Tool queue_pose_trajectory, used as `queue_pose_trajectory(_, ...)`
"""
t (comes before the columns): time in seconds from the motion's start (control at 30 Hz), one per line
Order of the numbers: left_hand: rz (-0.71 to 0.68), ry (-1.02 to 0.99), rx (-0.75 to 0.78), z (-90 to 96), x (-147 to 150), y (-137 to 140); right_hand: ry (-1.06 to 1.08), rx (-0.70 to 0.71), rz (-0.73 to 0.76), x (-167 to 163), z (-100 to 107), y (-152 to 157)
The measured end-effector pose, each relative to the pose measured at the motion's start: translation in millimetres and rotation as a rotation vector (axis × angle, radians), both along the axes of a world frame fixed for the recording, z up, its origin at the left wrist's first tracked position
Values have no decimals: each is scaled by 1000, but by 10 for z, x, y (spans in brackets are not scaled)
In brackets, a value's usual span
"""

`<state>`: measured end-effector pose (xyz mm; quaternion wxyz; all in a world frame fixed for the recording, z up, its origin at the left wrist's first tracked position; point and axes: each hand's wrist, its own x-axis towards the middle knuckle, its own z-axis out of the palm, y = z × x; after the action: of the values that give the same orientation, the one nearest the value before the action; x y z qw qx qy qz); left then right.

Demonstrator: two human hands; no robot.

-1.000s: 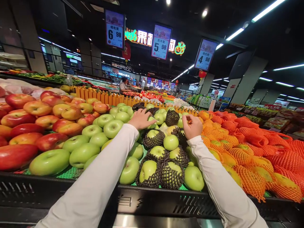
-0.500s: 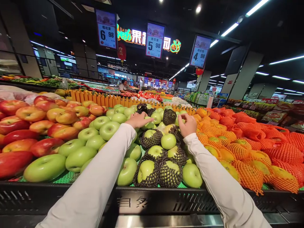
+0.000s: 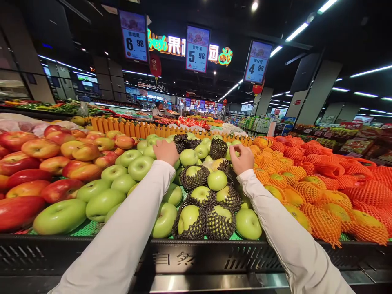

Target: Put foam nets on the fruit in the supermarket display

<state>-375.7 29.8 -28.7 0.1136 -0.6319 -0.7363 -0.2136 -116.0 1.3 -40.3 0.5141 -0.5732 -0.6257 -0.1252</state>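
Note:
My left hand (image 3: 166, 152) is over the bare green apples (image 3: 141, 167) left of the middle, its back toward me. Its fingers bend down out of sight, so what they touch is hidden. On the other side, my right hand (image 3: 242, 158) is closed, with thumb and fingers curled together. Whatever it may hold cannot be made out. Just left of it sits an apple in a black foam net (image 3: 218, 148). Between my forearms lie several netted green apples (image 3: 195, 177), and one bare green apple (image 3: 217, 180) rests on top of them.
Red-yellow apples (image 3: 41, 147) fill the left side. Oranges in orange nets (image 3: 323, 222) and fruit in red nets (image 3: 329, 168) lie right. A black crate edge (image 3: 196, 245) runs in front, a low orange fence (image 3: 122, 127) behind. Price signs (image 3: 197, 49) hang above. A person (image 3: 157, 111) stands far back.
My left hand has moved left, away from the netted apples, and its extended thumb no longer shows. A green apple it partly covered is now visible. My right hand stays nearly still.

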Motion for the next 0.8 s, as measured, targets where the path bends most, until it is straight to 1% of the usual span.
queue_pose_trajectory(0.1,28,-26,93,1,16,-34,14,8,-2,3,-7,9)
queue_pose_trajectory(0.23,35,-189,388,100,88,-207,17,50,-18,4,54,-39)
queue_pose_trajectory(0.27,27,-246,449,135,109,-266,-4,53,18,8,90,-69)
queue_pose_trajectory(0.3,13,-300,495,168,128,-325,-49,31,88,15,131,-107)
queue_pose_trajectory(0.37,-31,-376,552,215,162,-422,-198,-105,261,26,216,-198)
queue_pose_trajectory(0.4,-62,-388,567,224,175,-453,-287,-200,313,26,250,-248)
queue_pose_trajectory(0.43,-102,-381,570,223,188,-469,-373,-291,320,18,272,-295)
queue_pose_trajectory(0.5,-203,-320,517,195,209,-460,-519,-419,224,-27,274,-378)
queue_pose_trajectory(0.57,-313,-228,418,148,222,-413,-623,-474,119,-111,226,-438)
queue_pose_trajectory(0.6,-359,-193,386,123,225,-384,-661,-492,99,-161,189,-460)
queue_pose_trajectory(0.67,-426,-175,402,82,220,-330,-731,-528,111,-259,110,-488)
queue_pose_trajectory(0.73,-463,-219,455,53,206,-290,-805,-577,161,-322,52,-497)
queue_pose_trajectory(0.8,-494,-268,444,28,196,-265,-829,-610,202,-326,39,-487)
